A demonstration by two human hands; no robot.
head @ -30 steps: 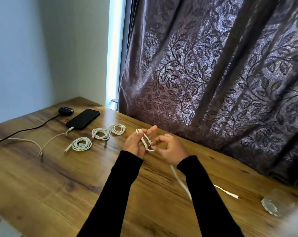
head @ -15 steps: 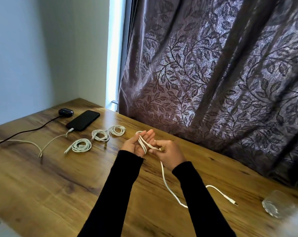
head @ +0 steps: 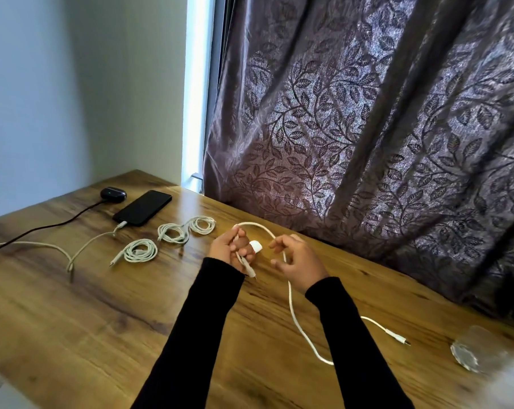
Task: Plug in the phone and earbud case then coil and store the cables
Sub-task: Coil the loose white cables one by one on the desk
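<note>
White cable (head: pixel 291 293) is being gripped near one end by the left hand (head: pixel 235 252). It is being pinched by the right hand (head: pixel 297 259) at three o'clock of the left. Its free plug (head: pixel 397 338) is lying on the table (head: pixel 102 320).

The table (head: pixel 72 314) is warm brown wood with dark grain streaks. A black phone (head: pixel 143 207) and black earbud case (head: pixel 113 193) lie on it, one fed by a dark cable (head: pixel 43 230), the other by a cream one (head: pixel 43 247). Three coils (head: pixel 140 250) are off-white, as is the loose white cable (head: pixel 292 305). Both sleeves (head: pixel 190 335) are black. The curtain (head: pixel 368 128) is dusky purple with a leafy vine pattern. The wall (head: pixel 58 84) is pale grey-blue.
</note>
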